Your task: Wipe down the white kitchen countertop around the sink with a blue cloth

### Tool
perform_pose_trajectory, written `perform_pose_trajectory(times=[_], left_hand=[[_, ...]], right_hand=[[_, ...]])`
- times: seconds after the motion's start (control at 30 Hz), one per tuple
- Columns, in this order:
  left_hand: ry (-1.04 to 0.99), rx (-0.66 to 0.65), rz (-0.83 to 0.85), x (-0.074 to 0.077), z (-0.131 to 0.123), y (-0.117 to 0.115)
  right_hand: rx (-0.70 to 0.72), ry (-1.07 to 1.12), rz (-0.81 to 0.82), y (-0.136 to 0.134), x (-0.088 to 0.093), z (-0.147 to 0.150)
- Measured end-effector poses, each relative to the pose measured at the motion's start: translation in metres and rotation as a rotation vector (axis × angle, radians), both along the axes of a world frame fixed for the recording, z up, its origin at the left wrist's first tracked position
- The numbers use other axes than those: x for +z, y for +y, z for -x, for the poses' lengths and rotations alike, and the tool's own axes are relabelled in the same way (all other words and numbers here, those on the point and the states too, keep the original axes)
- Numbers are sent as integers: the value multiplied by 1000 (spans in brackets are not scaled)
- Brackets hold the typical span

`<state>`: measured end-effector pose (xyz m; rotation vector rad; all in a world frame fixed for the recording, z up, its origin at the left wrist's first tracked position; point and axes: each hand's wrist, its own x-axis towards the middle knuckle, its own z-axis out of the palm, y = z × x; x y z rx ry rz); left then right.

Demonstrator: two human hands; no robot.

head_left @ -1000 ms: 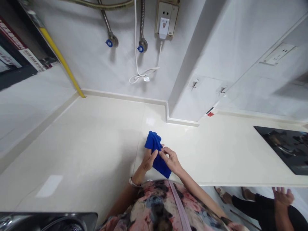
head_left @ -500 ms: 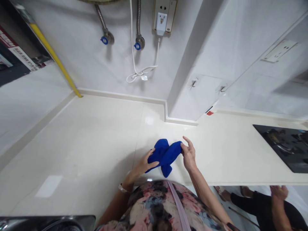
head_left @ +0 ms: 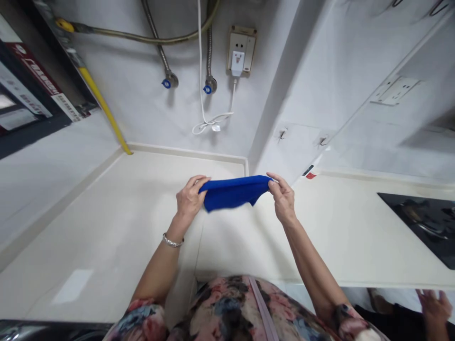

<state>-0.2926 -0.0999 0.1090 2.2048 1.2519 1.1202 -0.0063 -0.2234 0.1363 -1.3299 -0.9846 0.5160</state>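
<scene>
A blue cloth (head_left: pixel 236 193) is stretched between my two hands, above the pale countertop (head_left: pixel 227 241). My left hand (head_left: pixel 191 194) pinches its left end, fingers closed over the edge. At the other end my right hand (head_left: pixel 282 196) grips a corner between thumb and fingers. The upper edge of the cloth is pulled nearly straight, while its lower part hangs loose in folds.
Behind the counter, the wall carries a socket with a white plug (head_left: pixel 237 61), a looped white cable (head_left: pixel 209 124) and valves with blue knobs. A yellow pipe (head_left: pixel 104 109) runs down at the left. To the right lie a black gas hob (head_left: pixel 423 222) and another person's hand (head_left: pixel 435 305).
The cloth was bunched and crossed low near the counter's front edge; now it is raised, farther forward and spread out. My left hand has closed on its left end.
</scene>
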Motion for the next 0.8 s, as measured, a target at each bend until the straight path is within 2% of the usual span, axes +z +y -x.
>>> perform_pose_trajectory(times=[0.07,0.1,0.17,0.23,0.4,0.47,0.5,0.57,0.63,0.73,0.8], left_hand=[[-7,42,-75,18,3,6],[-4,48,-91,21,8,7],[22,17,-72,12,23,4],[86,-87,19,-14,44,-5],[293,-362,443,-105,93,-58],[305,-404,547,-126,102,-72],[302,-409,567,-131,102,-74],[302,-395,554,-132,98,-66],[287,-342,491,-123,88,-47],[178,-181,336,-109,66,-21],[69,-59,254,-106,46,-18]], right_hand=[[-6,-38,-26,3,7,5],[-9,-51,-22,2,6,8],[5,-59,31,-9,-10,13],[55,-42,140,-29,-41,19],[270,65,461,-102,-134,38],[327,99,540,-120,-155,43],[341,98,557,-124,-160,44],[335,55,543,-116,-160,40],[253,-35,486,-95,-152,31],[8,-269,396,-59,-142,16],[-143,-446,372,-46,-146,11]])
